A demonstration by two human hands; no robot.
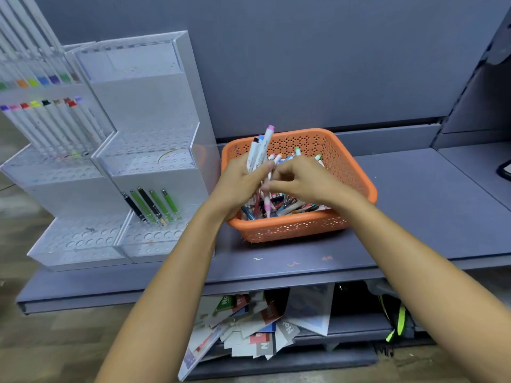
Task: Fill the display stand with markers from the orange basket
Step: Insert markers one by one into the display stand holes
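View looking down at a grey shelf. Ctr of frame: orange basket w/ perforated sides sits on the shelf, holding a loose heap of markers. Over the basket's left half, the left hand is curled round a bundle of markers, caps up, pink cap tallest. The right hand meets it from the right, fingers curled, tips at the bundle's lower part; can't tell whether it pinches one. Left of frame: clear stepped display stand, just beside the basket; a lower tier holds five green & black pens. Far left: rows of colour-capped markers. Bottom ctr, under the shelf: scattered paper cards.
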